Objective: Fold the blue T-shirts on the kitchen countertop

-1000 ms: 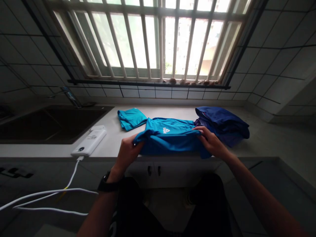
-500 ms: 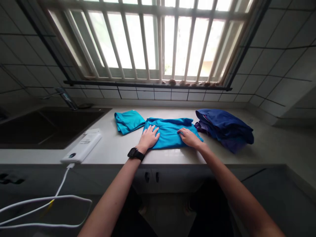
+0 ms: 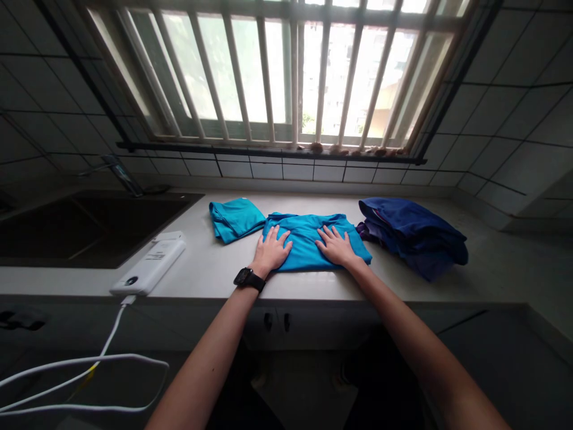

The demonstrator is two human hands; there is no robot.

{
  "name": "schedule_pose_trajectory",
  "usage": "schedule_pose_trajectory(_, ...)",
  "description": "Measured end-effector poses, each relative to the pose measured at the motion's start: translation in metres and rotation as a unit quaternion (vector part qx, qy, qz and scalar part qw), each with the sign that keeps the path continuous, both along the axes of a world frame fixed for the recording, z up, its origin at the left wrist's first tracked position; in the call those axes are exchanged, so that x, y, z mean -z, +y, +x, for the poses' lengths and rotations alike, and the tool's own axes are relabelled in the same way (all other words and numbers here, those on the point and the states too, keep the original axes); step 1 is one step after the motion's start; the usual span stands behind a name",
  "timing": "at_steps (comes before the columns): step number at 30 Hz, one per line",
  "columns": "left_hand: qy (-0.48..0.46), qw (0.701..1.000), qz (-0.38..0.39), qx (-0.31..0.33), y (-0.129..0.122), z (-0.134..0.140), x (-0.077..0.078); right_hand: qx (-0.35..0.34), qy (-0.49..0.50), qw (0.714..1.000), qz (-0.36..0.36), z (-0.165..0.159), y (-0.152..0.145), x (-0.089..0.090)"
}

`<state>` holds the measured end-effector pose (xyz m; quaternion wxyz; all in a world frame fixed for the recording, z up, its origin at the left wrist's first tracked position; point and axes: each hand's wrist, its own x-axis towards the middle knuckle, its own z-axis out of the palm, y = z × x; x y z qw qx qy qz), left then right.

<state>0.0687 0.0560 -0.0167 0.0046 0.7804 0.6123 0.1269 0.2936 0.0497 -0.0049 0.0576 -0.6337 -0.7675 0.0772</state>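
Nearest, two bare forearms reach up from the bottom edge toward the tabletop [image 3: 201, 272], the left one wearing a black watch [image 3: 249, 279] at the wrist. A white cable [image 3: 85, 373] loops across the dark space low on the left and runs up to a white power bank [image 3: 150, 270] lying near the front edge of the tabletop. Just beyond the watch, the left hand [image 3: 271, 251] lies flat, palm down with fingers spread, on the left part of a folded teal shirt [image 3: 307, 236]; the right hand [image 3: 335, 246] lies the same way on the shirt's right part, gripping nothing. The shirt rests flat in the middle of the tabletop, close to its front edge. Just to its left, slightly farther back, sits a second folded teal garment [image 3: 235, 217], apart from the hands. Touching the shirt's right side is a heap of dark blue clothes [image 3: 414, 236]. Far left, a dark sink [image 3: 80, 224] is set into the tabletop with a tap [image 3: 120, 174] behind it. Farthest back, a barred window [image 3: 286, 71] fills the tiled wall.
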Motion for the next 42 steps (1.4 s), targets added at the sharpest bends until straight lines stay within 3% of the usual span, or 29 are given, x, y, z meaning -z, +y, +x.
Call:
schedule_pose_trajectory(3, 0.002, 1.0, -0.005, -0.012, -0.007, 0.001, -0.006, -0.009, -0.003, 1.0, 0.004, 0.006, -0.002, 0.003)
schedule_pose_trajectory(5, 0.012, 1.0, 0.015, -0.025, -0.022, 0.006, -0.008, -0.05, -0.004, 0.999, 0.01, 0.013, 0.004, 0.0)
schedule_pose_trajectory(8, 0.025, 0.997, 0.061, -0.049, -0.064, 0.022, -0.009, -0.144, -0.007, 0.989, 0.027, 0.02, 0.019, -0.008)
schedule_pose_trajectory(11, 0.047, 0.995, 0.07, -0.058, -0.114, 0.036, -0.016, -0.168, -0.008, 0.984, 0.062, 0.016, 0.027, -0.018)
schedule_pose_trajectory(14, 0.062, 0.996, 0.013, 0.056, -0.141, 0.027, -0.033, -0.19, 0.05, 0.977, 0.082, 0.007, 0.004, -0.023)
schedule_pose_trajectory(17, 0.016, 0.979, -0.007, 0.202, -0.141, -0.012, -0.038, -0.267, 0.14, 0.952, 0.052, 0.013, -0.053, -0.018)
schedule_pose_trajectory(19, 0.006, 0.967, 0.001, 0.255, -0.137, -0.042, -0.025, -0.308, 0.157, 0.938, 0.031, 0.025, -0.096, -0.008)
schedule_pose_trajectory(22, 0.028, 0.956, 0.048, 0.287, -0.139, -0.073, 0.011, -0.327, 0.09, 0.939, 0.057, 0.043, -0.143, 0.016)
schedule_pose_trajectory(26, 0.077, 0.934, 0.194, 0.291, -0.144, -0.083, 0.052, -0.299, 0.005, 0.938, 0.175, 0.049, -0.153, 0.049)
schedule_pose_trajectory(29, 0.064, 0.913, 0.261, 0.307, -0.143, -0.08, 0.056, -0.292, 0.004, 0.926, 0.237, 0.047, -0.147, 0.06)
schedule_pose_trajectory(32, -0.009, 0.908, 0.265, 0.323, -0.147, -0.078, 0.042, -0.326, 0.056, 0.902, 0.278, 0.049, -0.15, 0.053)
schedule_pose_trajectory(36, -0.14, 0.925, 0.202, 0.288, -0.157, -0.073, 0.004, -0.332, 0.161, 0.883, 0.29, 0.052, -0.157, 0.016)
schedule_pose_trajectory(39, -0.214, 0.951, 0.157, 0.161, -0.143, -0.06, -0.031, -0.237, 0.225, 0.901, 0.286, 0.046, -0.138, -0.022)
schedule_pose_trajectory(42, -0.239, 0.954, 0.182, 0.02, -0.11, -0.038, -0.052, -0.084, 0.231, 0.918, 0.31, 0.029, -0.102, -0.051)
